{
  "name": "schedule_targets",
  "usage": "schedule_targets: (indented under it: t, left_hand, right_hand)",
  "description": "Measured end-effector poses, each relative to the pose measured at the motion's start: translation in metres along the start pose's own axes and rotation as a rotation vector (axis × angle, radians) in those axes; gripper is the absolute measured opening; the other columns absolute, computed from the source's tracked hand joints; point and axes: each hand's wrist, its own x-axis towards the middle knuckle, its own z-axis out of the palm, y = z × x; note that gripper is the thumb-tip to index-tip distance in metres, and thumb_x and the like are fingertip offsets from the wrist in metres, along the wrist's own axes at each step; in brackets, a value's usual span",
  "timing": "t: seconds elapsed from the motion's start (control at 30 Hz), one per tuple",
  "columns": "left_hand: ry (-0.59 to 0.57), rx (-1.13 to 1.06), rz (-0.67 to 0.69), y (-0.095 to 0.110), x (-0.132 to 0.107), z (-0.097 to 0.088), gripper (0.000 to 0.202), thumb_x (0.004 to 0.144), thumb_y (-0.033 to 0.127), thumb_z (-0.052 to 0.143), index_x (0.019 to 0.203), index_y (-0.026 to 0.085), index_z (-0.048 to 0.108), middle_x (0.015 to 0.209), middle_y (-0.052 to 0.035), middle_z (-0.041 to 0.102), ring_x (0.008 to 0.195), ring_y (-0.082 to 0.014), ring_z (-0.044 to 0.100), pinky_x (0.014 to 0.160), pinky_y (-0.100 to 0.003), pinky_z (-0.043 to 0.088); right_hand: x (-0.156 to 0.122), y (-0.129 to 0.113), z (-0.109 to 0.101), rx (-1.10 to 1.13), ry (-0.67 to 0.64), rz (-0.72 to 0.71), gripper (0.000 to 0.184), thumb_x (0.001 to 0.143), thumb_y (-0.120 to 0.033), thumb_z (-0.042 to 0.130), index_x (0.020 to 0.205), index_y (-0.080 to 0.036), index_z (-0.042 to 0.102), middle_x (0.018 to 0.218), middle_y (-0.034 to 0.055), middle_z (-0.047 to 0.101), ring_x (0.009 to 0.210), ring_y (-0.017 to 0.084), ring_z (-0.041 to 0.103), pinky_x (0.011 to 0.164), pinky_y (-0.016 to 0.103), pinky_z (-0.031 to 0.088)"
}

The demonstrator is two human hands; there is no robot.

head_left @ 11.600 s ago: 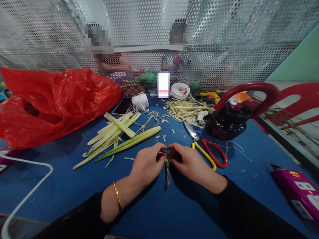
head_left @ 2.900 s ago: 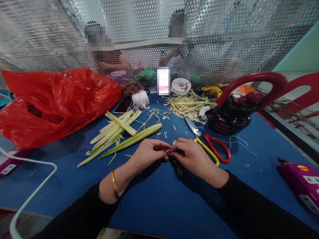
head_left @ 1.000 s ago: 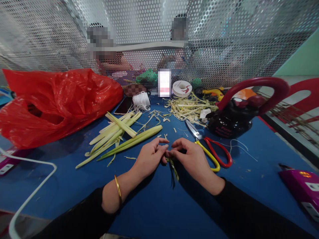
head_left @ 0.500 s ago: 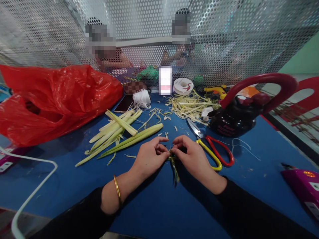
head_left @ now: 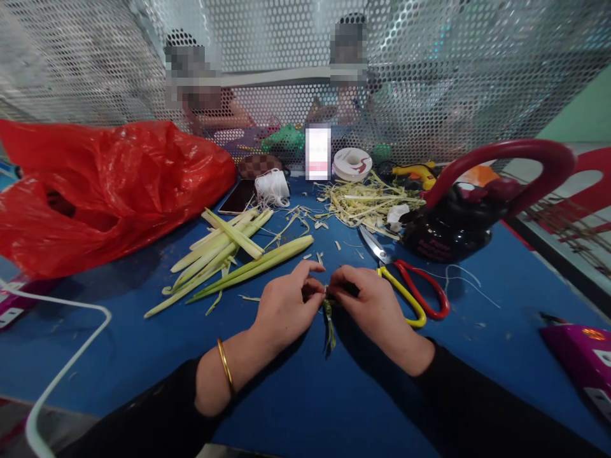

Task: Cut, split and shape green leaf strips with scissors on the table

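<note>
Over the middle of the blue table, my left hand and my right hand meet fingertip to fingertip. Between them they pinch a small green braided bundle of plant strips, whose loose ends hang down. Its upper part is hidden by my fingers. Left of my left hand lie pale green leaf stalks, with a longer green stalk closest to it. Scissors with one red and one yellow handle lie partly open just beyond my right hand.
A red plastic bag fills the left. Behind are a spool of white string, a lit phone, a ribbon roll and shredded plant strips. A black pot with a red handle stands right. People sit beyond a perforated screen.
My right hand has turned slightly and its fingers have closed in more. The bundle's hanging ends have swung a little to the left.
</note>
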Motion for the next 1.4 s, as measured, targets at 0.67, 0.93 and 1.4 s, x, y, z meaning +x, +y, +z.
schedule_targets:
  t: [0.67,0.93,1.4]
  left_hand:
    - [0.043,0.289,0.206,-0.0008,-0.0014,-0.0009,0.025,0.084,0.02,0.057,0.106,0.028,0.065,0.086,0.0008,0.073,0.076,-0.0172,0.065,0.065,-0.027,0.044]
    - [0.029,0.434,0.326,0.0004,-0.0012,-0.0013,0.019,0.089,0.024,0.051,0.092,0.024,0.07,0.079,-0.0028,0.072,0.075,-0.019,0.064,0.067,-0.031,0.044]
    - [-0.005,0.52,0.364,0.0018,-0.0018,-0.0019,0.016,0.092,0.024,0.049,0.098,0.023,0.063,0.078,-0.0011,0.07,0.074,-0.0186,0.062,0.067,-0.032,0.037]
  right_hand:
    - [0.0004,0.002,0.0032,0.246,-0.061,0.151,0.02,0.08,-0.013,0.056,0.094,-0.024,0.047,0.077,0.0009,0.069,0.073,0.019,0.065,0.066,0.03,0.046]
    - [0.0029,0.0015,0.0016,0.23,-0.11,0.128,0.033,0.081,-0.012,0.053,0.112,-0.021,0.044,0.074,0.0003,0.067,0.069,0.02,0.065,0.065,0.032,0.047]
    - [0.0014,0.0043,0.0026,0.218,-0.113,0.112,0.04,0.083,-0.011,0.053,0.121,-0.021,0.042,0.078,0.0013,0.068,0.071,0.019,0.064,0.067,0.033,0.048]
